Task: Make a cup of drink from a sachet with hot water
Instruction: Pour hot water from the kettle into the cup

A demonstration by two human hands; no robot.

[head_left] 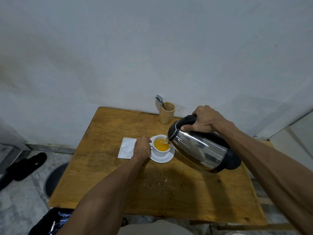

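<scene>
A white cup [160,152] stands on a white saucer [166,158] in the middle of the wooden table [118,180]. Orange liquid fills much of the cup. My left hand [142,148] grips the cup's handle on its left side. My right hand [205,121] holds the black handle of a steel kettle [196,146], which is tilted with its spout over the cup, and water runs into it. A white sachet [126,148] lies flat just left of the cup.
A bamboo holder [166,113] with a metal spoon [160,100] stands at the table's back edge by the wall. On the floor to the left are a black sandal [25,164], a round metal bin [55,177] and a black bag [50,223].
</scene>
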